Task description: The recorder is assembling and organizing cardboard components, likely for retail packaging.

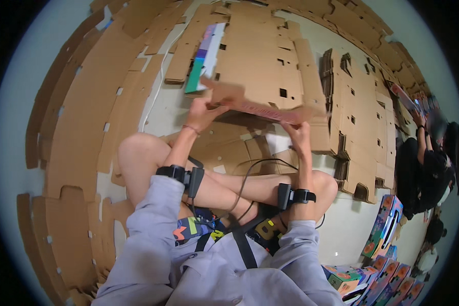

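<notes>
Head view's the only one here: the left hand point(205, 113) and right hand point(298, 133) both have the pink-printed carton blank point(268, 110) pinched, one toward each end, up over the near edge of the flattened cardboard stack point(255, 51). It's blurry, so I can't make out the creases. Imo hold both ends level and press along a crease, not mid-panel, cos board like this probably kinks easily, and mind the black cable point(270, 159) looping between the wrists. A purple-and-green printed panel point(207, 56) sits at the stack's left edge. It's all on a pale floor point(341, 224), with big brown sheets point(81, 117) along its left side, another cardboard pile point(367, 122) right of the stack, bright printed cartons point(380, 232) toward the near right corner, and a co-worker point(427, 168) by the right edge.
</notes>
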Tool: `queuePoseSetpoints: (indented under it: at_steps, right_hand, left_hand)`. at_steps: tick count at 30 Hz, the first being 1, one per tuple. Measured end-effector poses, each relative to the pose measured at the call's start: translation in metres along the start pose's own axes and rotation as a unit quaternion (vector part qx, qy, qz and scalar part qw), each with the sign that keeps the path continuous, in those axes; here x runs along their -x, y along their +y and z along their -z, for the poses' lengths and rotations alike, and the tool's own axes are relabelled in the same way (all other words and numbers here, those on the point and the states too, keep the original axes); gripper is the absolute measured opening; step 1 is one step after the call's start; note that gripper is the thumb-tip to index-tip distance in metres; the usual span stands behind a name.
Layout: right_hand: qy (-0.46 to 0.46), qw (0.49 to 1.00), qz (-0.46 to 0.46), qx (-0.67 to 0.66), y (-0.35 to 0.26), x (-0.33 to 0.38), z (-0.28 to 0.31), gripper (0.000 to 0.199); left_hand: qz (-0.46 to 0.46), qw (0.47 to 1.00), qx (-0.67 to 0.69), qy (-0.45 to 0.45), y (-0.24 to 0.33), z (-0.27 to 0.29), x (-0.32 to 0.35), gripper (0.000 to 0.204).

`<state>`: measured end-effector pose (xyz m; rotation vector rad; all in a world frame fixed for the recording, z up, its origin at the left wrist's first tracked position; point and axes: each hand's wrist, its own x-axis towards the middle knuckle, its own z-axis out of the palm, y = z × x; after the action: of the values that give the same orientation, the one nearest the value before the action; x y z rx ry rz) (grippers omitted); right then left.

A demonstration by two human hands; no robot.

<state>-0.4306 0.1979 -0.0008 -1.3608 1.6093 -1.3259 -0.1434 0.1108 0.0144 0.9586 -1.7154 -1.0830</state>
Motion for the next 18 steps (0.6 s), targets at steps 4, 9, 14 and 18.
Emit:
queuePoseSetpoints:
  at_steps: [4, 9, 14, 18]
  right_hand:
    - [-0.008, 0.996, -0.055, -0.069, 0.013, -0.005, -0.009, 0.023]
    - [-0.059, 0.989, -0.137, -0.001, 0.024, -0.019, -0.022, 0.032]
    - [-0.011, 0.98, -0.184, -0.074, 0.029, -0.023, -0.037, 0.036]
    - [-0.012, 0.983, -0.152, -0.1, 0.043, -0.029, -0.037, 0.041]
  left_hand:
    - [0.206, 0.972, -0.101, -0.052, -0.008, -0.007, -0.005, 0.027]
    - [0.183, 0.982, -0.024, 0.039, -0.061, -0.014, -0.007, 0.034]
    - [0.075, 0.99, -0.037, 0.116, -0.067, -0.035, -0.005, 0.084]
    - [0.084, 0.965, 0.09, 0.23, -0.048, -0.026, -0.014, 0.119]
